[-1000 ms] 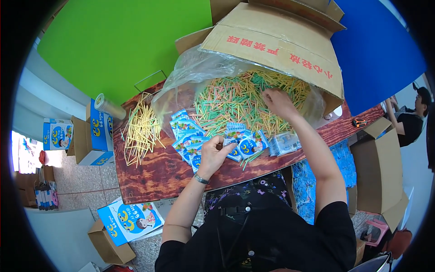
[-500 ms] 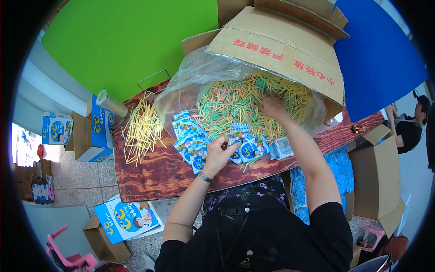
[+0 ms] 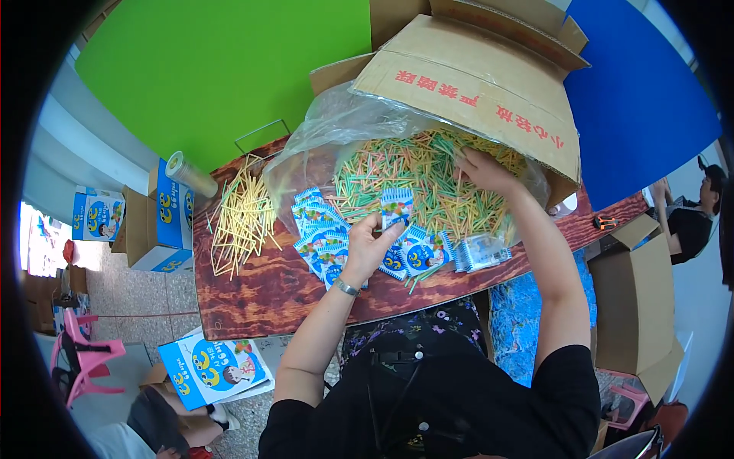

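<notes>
My left hand (image 3: 369,249) pinches a small blue-and-white packet (image 3: 397,205) between thumb and fingers, holding it up in front of the pile. Thin pastel candy-like sticks (image 3: 397,164) in green, yellow and pink spill from a clear plastic bag (image 3: 306,161). Over the right part of that pile is my right hand (image 3: 485,170), fingers reaching among the sticks and somewhat apart; their tips are partly lost among them. Similar packets lie in a heap (image 3: 321,237) left of my left hand, and more packets (image 3: 424,252) lie to its right.
A large cardboard box (image 3: 466,84) lies on its side behind the pile. Pale yellow sticks (image 3: 245,218) and a clear cylinder (image 3: 191,176) are at the table's (image 3: 252,306) left. An open carton (image 3: 634,298) stands right. Other people sit at right (image 3: 692,222) and lower left (image 3: 157,421).
My left hand has lifted a packet upright. My right hand has shifted right and shows more above the sticks. At lower left a person has come into view and a pink chair has moved.
</notes>
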Demonstrator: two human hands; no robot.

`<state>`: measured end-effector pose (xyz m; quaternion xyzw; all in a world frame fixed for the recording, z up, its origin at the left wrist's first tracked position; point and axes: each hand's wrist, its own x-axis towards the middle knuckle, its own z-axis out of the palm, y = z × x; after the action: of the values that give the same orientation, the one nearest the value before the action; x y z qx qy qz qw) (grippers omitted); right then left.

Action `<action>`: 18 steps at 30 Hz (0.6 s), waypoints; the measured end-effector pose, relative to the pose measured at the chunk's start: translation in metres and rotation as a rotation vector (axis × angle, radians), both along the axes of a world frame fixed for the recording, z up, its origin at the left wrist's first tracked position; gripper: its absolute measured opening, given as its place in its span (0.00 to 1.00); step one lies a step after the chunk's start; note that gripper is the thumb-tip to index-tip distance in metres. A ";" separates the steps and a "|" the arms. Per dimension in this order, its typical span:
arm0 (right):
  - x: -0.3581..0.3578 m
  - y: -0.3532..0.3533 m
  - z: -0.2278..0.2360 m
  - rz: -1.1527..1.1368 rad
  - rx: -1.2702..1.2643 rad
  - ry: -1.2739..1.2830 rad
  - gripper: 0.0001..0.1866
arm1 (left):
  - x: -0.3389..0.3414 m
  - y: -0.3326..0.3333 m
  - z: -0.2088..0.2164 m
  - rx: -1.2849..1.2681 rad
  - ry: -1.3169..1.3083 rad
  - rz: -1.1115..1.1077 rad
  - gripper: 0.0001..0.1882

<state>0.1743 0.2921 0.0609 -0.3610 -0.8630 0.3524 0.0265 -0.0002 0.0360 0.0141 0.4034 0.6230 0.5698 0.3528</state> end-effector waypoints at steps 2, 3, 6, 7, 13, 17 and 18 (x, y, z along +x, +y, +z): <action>0.006 -0.006 0.006 -0.083 -0.356 0.179 0.15 | 0.007 0.016 0.017 0.104 -0.269 -0.003 0.09; 0.008 -0.013 0.009 -0.072 -0.538 0.238 0.14 | 0.009 0.021 0.030 0.108 -0.395 -0.045 0.11; 0.008 -0.024 0.006 0.015 -0.870 0.314 0.13 | 0.005 0.053 0.025 0.225 -0.619 -0.061 0.13; 0.011 -0.025 0.002 0.077 -1.020 0.331 0.13 | 0.008 0.065 0.030 0.217 -0.774 -0.049 0.13; 0.001 -0.048 -0.010 0.093 -1.220 0.303 0.15 | 0.019 0.093 0.032 0.255 -1.009 -0.050 0.11; -0.003 -0.049 -0.017 0.078 -1.238 0.340 0.19 | 0.023 0.095 0.024 0.207 -0.915 -0.119 0.11; -0.003 -0.049 -0.018 0.052 -1.215 0.341 0.19 | 0.024 0.095 0.024 0.180 -0.880 -0.141 0.12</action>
<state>0.1717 0.2429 0.0431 -0.2292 -0.5010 0.8328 -0.0546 0.0237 0.1313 0.0382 0.1934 0.3328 0.7134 0.5856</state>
